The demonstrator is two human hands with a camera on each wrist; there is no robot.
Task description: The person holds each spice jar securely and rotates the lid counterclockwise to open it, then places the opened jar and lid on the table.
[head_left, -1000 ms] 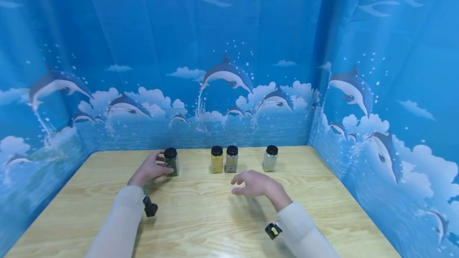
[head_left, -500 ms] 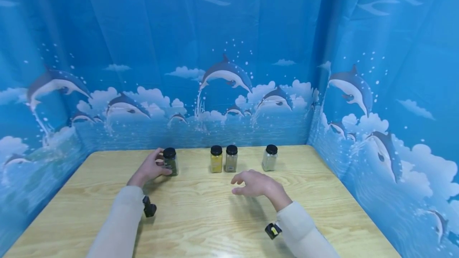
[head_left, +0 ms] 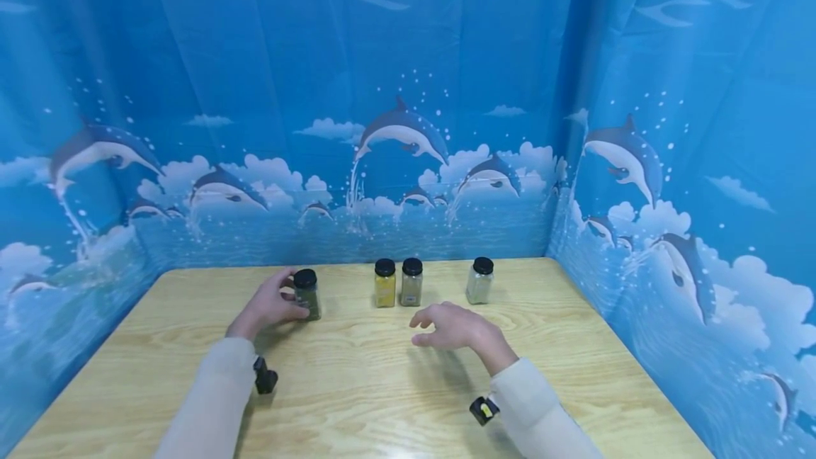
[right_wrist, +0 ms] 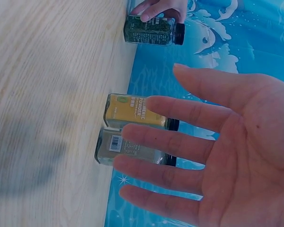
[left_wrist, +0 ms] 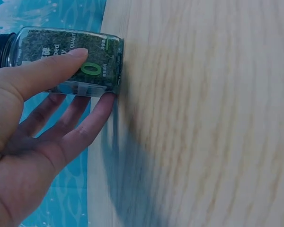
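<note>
My left hand holds a glass spice jar of dried green herbs with a black lid, at the left rear of the table. In the left wrist view the thumb lies across the label of the herb jar, with fingertips against its other side. The right hand hovers over the table, fingers loosely bent and holding nothing. Behind it stand a turmeric powder jar of yellow powder and a jar of greyish-beige powder, side by side. Farther right stands a jar with pale contents.
All the jars stand near the back edge of the wooden table. A blue curtain printed with dolphins rises behind and along the sides. Each wrist wears a small black camera.
The left hand and the herb jar have shifted slightly toward me and to the right over the last half second. The right hand and the other jars stay in place.
</note>
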